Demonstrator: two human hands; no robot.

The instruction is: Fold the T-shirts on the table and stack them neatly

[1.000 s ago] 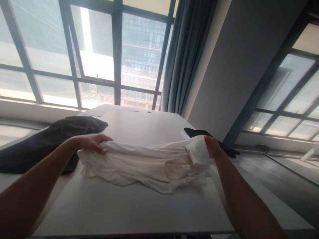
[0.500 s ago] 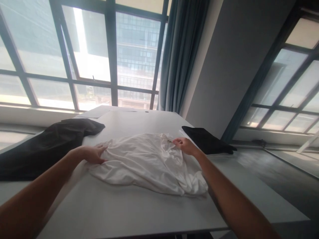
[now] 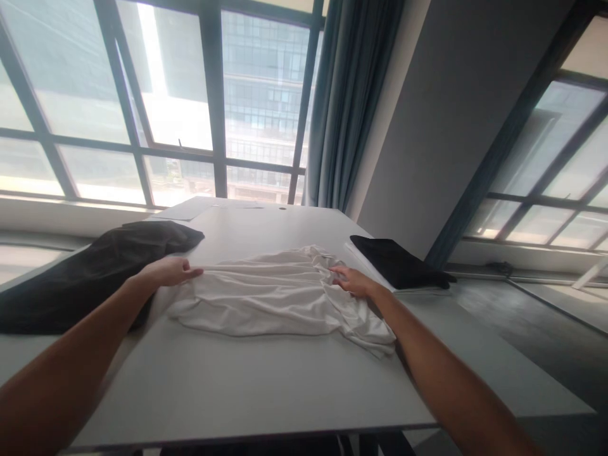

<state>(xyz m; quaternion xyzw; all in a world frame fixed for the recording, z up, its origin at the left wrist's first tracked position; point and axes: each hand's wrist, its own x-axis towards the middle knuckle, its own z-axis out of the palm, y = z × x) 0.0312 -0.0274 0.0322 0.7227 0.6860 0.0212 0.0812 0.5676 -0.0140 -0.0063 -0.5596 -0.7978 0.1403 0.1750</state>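
Note:
A white cloth garment (image 3: 266, 291), probably a shirt, lies wrinkled on the white table (image 3: 256, 386). My left hand (image 3: 171, 271) pinches its left edge between thumb and fingers, drawing the fabric into long creases. At the other end my right hand (image 3: 354, 280) grips a bunched part of the same cloth. The fabric gathers in small folds around the right fingers, and a loose part hangs toward the near right. Its exact cut is hard to make out in this crumpled state.
A dark garment (image 3: 90, 278) lies at the table's left, beside my left forearm. A black folded cloth (image 3: 401, 263) rests at the right edge on something white. Paper sheets (image 3: 185, 210) lie at the far end, before the windows (image 3: 180, 101) and a blue-grey curtain (image 3: 339, 107).
My left hand has moved up and away and now pinches the garment's edge. The cloth is pulled straighter between my hands, and its near edge has shifted away from me.

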